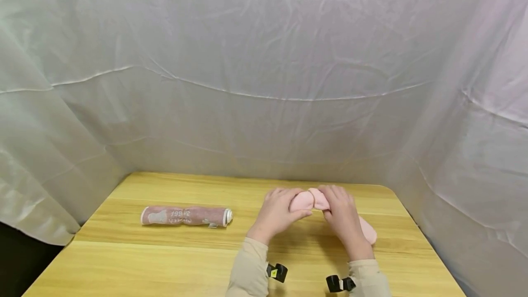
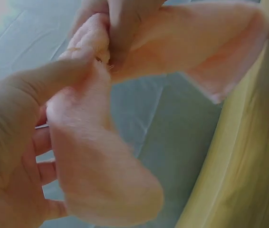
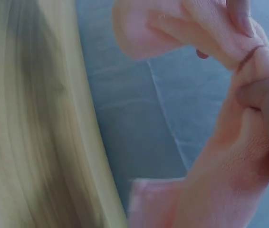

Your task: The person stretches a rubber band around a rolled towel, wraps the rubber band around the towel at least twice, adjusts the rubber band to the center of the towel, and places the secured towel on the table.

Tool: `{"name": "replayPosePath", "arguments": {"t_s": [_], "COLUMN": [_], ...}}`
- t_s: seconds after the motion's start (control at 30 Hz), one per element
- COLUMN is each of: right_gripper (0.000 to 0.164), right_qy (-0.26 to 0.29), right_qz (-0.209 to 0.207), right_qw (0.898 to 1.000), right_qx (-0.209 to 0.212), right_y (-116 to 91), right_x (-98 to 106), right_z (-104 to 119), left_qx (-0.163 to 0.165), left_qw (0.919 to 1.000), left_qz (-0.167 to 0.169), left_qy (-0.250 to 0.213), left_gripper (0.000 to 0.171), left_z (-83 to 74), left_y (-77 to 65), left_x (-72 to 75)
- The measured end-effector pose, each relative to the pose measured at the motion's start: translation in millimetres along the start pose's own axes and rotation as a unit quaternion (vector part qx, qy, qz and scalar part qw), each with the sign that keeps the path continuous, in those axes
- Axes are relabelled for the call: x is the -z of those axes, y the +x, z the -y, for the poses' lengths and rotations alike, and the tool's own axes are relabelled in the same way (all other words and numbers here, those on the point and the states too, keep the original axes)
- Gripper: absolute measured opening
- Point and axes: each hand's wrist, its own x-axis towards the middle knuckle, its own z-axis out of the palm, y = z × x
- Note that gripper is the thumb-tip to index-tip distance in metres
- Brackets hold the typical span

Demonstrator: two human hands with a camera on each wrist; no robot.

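A soft pink towel, gathered at its middle by a thin brownish band, is held up above the far right part of the table. My left hand grips it left of the band, thumb on the near side. Just right of the band, my right hand pinches the cloth between thumb and fingers. Both halves of the towel hang down from the band; one end shows beyond my right wrist. In the left wrist view, the lower half droops below my left thumb.
On the left of the wooden table lies a rolled mauve towel with pale lettering and white ends. Grey cloth curtains enclose the back and sides. Black wrist straps sit at both sleeves.
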Motion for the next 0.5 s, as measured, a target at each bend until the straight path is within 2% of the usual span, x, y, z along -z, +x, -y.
{"name": "replayPosePath", "arguments": {"t_s": [0.13,0.2,0.33,0.43,0.5], "right_gripper": [0.051,0.051,0.053,0.065,0.065], "right_qy": [-0.005,0.005,0.068,0.138,0.179], "right_qz": [-0.033,-0.034,0.010,0.062,0.078], "right_qw": [0.999,0.999,0.997,0.989,0.980], "right_qx": [0.032,0.036,0.022,-0.012,-0.035], "right_y": [-0.7,-0.7,0.2,1.7,3.1], "right_x": [-3.6,-4.9,-4.5,-0.9,1.3], "right_z": [-2.8,-2.9,-0.3,5.2,9.4], "left_qx": [-0.013,-0.019,-0.022,-0.028,-0.034], "left_qw": [0.9993,0.9974,0.9890,0.9819,0.9787], "left_qz": [-0.018,-0.041,-0.105,-0.150,-0.169], "left_qy": [0.031,0.057,0.102,0.112,0.112], "left_gripper": [0.045,0.039,0.028,0.026,0.027], "left_z": [-3.5,-2.8,1.8,5.5,7.2], "left_y": [-0.1,-0.1,-0.4,-0.4,-0.2], "left_x": [-3.9,-6.3,-9.3,-9.7,-9.5]}}
